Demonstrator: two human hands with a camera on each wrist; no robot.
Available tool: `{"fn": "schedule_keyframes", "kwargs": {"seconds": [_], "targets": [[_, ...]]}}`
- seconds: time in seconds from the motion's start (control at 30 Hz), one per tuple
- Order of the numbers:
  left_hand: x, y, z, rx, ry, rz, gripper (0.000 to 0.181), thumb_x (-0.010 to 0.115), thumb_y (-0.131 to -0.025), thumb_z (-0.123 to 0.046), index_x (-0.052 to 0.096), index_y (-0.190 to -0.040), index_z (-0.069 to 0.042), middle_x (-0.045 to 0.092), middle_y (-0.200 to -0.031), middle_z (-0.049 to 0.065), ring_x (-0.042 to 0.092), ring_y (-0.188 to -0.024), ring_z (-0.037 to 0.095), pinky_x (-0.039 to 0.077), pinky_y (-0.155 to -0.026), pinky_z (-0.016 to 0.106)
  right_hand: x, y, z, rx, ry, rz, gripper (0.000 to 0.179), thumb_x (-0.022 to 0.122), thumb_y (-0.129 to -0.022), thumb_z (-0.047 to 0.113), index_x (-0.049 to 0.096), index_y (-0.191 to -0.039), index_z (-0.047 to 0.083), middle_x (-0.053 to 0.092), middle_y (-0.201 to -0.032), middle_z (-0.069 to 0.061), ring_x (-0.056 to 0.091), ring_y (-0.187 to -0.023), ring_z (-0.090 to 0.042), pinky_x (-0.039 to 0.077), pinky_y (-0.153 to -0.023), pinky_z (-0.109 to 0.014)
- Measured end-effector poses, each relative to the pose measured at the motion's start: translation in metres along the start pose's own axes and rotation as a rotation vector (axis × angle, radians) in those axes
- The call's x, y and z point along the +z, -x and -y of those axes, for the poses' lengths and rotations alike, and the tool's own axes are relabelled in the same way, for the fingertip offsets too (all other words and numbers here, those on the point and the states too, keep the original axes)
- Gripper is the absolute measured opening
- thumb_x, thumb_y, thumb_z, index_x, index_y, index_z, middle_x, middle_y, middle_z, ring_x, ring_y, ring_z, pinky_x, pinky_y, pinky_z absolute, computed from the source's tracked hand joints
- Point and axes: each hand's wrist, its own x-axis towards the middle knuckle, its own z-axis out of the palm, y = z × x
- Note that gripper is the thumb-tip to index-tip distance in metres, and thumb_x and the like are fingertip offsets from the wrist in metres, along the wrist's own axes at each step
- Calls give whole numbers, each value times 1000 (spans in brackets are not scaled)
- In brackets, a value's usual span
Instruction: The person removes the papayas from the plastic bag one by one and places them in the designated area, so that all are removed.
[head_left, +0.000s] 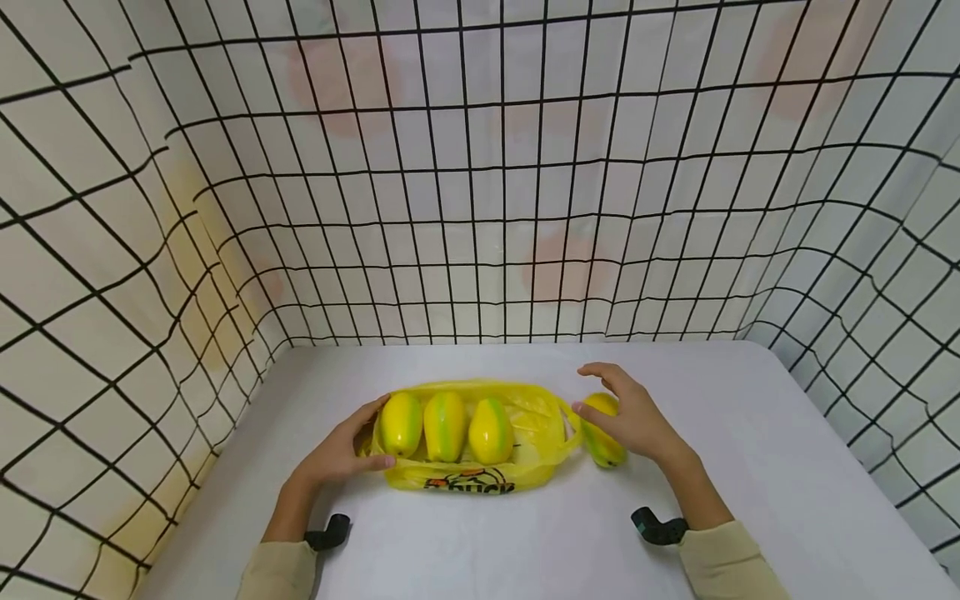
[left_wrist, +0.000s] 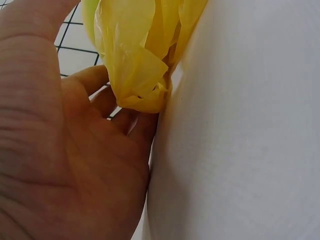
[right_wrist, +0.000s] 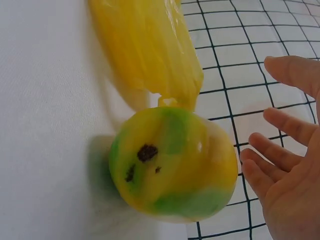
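A yellow plastic bag [head_left: 536,425] with black print lies on its side on the table. Three yellow-green papayas [head_left: 491,431] lie in a row on or in it; how far the plastic covers them I cannot tell. My left hand [head_left: 341,450] rests at the bag's left end, fingers behind and thumb in front, spread wide. In the left wrist view the crumpled bag end [left_wrist: 137,75] touches its fingers. Just right of the bag's handles lies another papaya [head_left: 603,446]. Above it hovers my right hand [head_left: 633,417], fingers apart. The right wrist view shows a gap between this hand and the papaya [right_wrist: 172,165].
A white-covered table [head_left: 480,550] carries everything. Black wire grid panels [head_left: 495,192] with white cloth behind them enclose the back and both sides. A black wrist device [head_left: 658,527] sits on the right wrist, another [head_left: 328,532] on the left.
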Motion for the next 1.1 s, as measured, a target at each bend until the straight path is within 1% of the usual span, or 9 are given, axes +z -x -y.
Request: {"fn": "schedule_keyframes", "kwargs": {"seconds": [0.17, 0.3, 0.4, 0.53, 0.63, 0.73, 0.8, 0.93, 1.1], "targets": [[1, 0, 3, 1, 36, -1, 97, 81, -76, -42, 24, -154, -31, 31, -158, 0, 33, -144, 29, 28, -117, 55, 4, -1, 9, -5, -18, 5, 63, 66, -87, 52, 46, -139, 23, 45, -146, 0, 43, -134, -37, 40, -105, -62], [2, 0, 3, 1, 33, -2, 97, 80, -76, -43, 23, -154, -31, 30, -158, -1, 34, -144, 28, 28, -117, 55, 10, -1, 15, -23, -43, 8, 61, 65, -88, 51, 46, -139, 24, 46, -145, 1, 43, -134, -37, 40, -106, -61], [0, 3, -10, -7, 42, 2, 97, 80, -77, -38, 23, -155, -23, 30, -158, 5, 34, -143, 32, 28, -116, 56, 16, 0, 21, -37, -68, 13, 60, 65, -88, 51, 46, -139, 25, 46, -145, 3, 44, -134, -37, 41, -106, -59], [1, 3, -9, -19, 56, -3, 98, 80, -78, -34, 22, -155, -20, 28, -159, 8, 32, -144, 34, 26, -117, 58, 26, -1, 30, -54, -96, 20, 58, 65, -89, 48, 47, -139, 25, 48, -143, 3, 47, -132, -36, 43, -106, -57], [3, 1, 3, -15, 57, -7, 97, 79, -79, -37, 20, -155, -27, 26, -160, 4, 34, -144, 31, 28, -116, 55, 33, -4, 35, -69, -131, 32, 57, 65, -90, 45, 47, -139, 21, 50, -143, -1, 48, -131, -36, 43, -106, -56], [2, 1, 3, -14, 63, -7, 95, 78, -80, -39, 20, -155, -30, 26, -161, 2, 36, -143, 30, 30, -116, 54, 41, -7, 40, -74, -182, 57, 57, 65, -91, 43, 47, -139, 18, 50, -143, -6, 48, -131, -36, 43, -107, -55], [2, 1, 1, -17, 72, -7, 94, 77, -80, -41, 21, -155, -30, 26, -161, 3, 35, -143, 30, 30, -116, 54, 46, -8, 42, -50, -213, 74, 58, 66, -91, 43, 47, -140, 18, 49, -144, -7, 49, -131, -35, 44, -106, -54], [2, 2, -2, -26, 76, -7, 94, 77, -80, -42, 21, -155, -28, 26, -160, 4, 33, -144, 32, 29, -117, 54, 57, -11, 46, 17, -253, 108, 57, 65, -90, 48, 47, -138, 24, 49, -145, -5, 53, -128, -31, 48, -104, -50], [2, 2, -2, -40, 46, -10, 92, 76, -80, -45, 22, -154, -32, 29, -159, 3, 33, -144, 31, 29, -117, 55, 72, -15, 49, 67, -246, 116, 61, 65, -88, 52, 47, -139, 24, 50, -144, -3, 57, -123, -27, 51, -101, -46]]}}
